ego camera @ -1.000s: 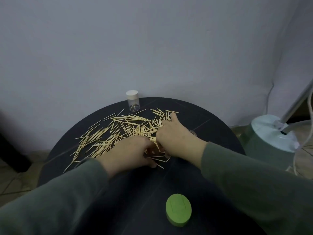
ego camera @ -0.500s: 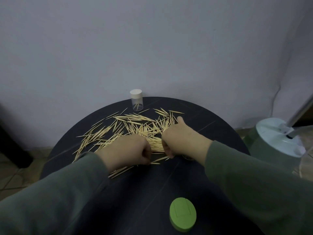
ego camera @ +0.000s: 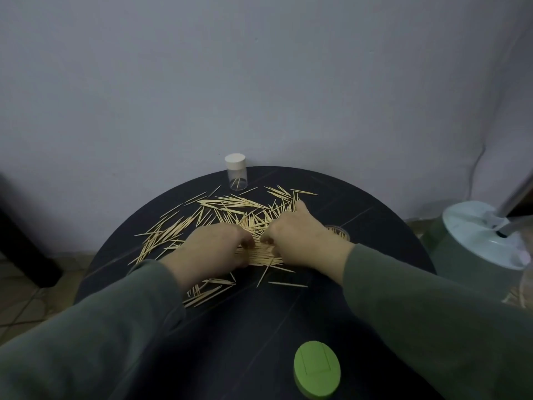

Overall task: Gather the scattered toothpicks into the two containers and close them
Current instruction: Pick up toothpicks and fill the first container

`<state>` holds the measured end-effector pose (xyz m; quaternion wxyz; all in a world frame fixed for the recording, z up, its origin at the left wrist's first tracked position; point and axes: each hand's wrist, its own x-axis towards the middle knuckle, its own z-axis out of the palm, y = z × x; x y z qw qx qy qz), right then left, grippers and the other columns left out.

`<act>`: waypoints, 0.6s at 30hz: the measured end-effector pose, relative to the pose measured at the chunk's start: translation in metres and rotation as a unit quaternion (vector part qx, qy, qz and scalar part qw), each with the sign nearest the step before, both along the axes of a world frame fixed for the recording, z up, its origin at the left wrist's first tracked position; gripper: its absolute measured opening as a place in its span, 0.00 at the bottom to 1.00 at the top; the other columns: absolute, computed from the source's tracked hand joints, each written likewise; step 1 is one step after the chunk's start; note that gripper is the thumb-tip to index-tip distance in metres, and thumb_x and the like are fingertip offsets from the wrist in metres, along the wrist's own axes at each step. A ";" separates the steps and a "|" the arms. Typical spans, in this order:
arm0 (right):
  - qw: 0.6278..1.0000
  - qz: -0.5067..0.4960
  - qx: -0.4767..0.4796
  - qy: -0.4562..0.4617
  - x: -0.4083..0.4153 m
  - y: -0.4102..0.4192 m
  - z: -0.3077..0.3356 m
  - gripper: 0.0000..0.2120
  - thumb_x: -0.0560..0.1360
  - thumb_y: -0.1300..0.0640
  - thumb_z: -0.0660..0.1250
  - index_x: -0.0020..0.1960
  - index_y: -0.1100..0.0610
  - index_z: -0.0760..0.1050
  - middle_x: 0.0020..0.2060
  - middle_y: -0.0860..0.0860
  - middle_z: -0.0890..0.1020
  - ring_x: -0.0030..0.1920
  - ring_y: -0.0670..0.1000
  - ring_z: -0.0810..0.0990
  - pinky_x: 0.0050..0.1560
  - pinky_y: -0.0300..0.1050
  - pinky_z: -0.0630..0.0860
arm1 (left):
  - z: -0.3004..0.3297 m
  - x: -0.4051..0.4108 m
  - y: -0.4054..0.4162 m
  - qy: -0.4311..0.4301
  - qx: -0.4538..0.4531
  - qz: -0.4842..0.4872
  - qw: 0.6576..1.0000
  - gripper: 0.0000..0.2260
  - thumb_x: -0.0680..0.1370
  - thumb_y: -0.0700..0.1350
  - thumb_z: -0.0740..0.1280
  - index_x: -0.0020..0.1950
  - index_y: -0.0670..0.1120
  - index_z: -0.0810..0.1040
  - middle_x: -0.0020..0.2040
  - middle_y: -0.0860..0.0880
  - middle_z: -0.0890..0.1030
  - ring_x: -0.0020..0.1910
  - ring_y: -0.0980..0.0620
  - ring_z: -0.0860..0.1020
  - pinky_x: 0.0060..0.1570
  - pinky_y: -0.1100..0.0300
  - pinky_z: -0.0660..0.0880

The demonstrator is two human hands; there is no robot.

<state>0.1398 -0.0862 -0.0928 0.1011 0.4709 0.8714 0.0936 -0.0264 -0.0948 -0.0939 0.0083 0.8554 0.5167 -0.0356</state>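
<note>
Both hands, left hand (ego camera: pixel 213 249) and right hand (ego camera: pixel 300 241), curled, pinching toothpicks (ego camera: pixel 259 254) between them.

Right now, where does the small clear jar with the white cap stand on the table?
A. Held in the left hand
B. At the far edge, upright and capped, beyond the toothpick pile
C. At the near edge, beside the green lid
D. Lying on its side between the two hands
B: the clear jar stands upright with its white cap on at the far rim of the table, beyond the toothpicks.

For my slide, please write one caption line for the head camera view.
Both hands, left hand and right hand, gather pale wooden toothpicks on a round black table, near a clear white-capped jar.
</note>
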 end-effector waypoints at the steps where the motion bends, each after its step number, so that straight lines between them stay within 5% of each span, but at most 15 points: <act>1: 1.000 0.000 -0.003 -0.003 0.000 0.000 0.001 0.15 0.79 0.48 0.63 0.64 0.48 0.75 0.52 0.46 0.81 0.56 0.52 0.78 0.66 0.58 0.58 | 0.000 0.000 0.001 0.002 0.001 0.000 1.000 0.17 0.77 0.53 0.68 0.66 0.58 0.74 0.64 0.58 0.75 0.62 0.58 0.74 0.60 0.59 0.74; 6: 0.995 -0.012 -0.076 -0.061 0.002 -0.002 0.008 0.39 0.65 0.27 0.66 0.68 0.49 0.72 0.55 0.48 0.80 0.59 0.53 0.76 0.67 0.61 0.56 | -0.003 0.001 0.004 0.015 0.001 0.001 1.000 0.17 0.77 0.54 0.67 0.66 0.59 0.74 0.62 0.58 0.76 0.61 0.57 0.74 0.58 0.58 0.74; 12: 0.995 -0.024 -0.085 -0.046 0.004 -0.008 0.017 0.39 0.67 0.28 0.65 0.71 0.47 0.69 0.60 0.48 0.79 0.63 0.53 0.74 0.68 0.61 0.56 | -0.004 0.000 0.006 0.021 -0.003 -0.003 1.000 0.15 0.78 0.55 0.66 0.65 0.59 0.76 0.61 0.57 0.76 0.60 0.57 0.73 0.58 0.58 0.74; 18: 0.985 -0.005 -0.124 -0.117 -0.001 -0.028 0.028 0.55 0.60 0.27 0.71 0.78 0.44 0.50 0.69 0.55 0.68 0.69 0.58 0.67 0.70 0.65 0.55 | -0.005 0.001 0.006 0.023 -0.005 -0.001 1.000 0.15 0.78 0.54 0.67 0.65 0.59 0.76 0.60 0.57 0.76 0.59 0.57 0.74 0.57 0.59 0.75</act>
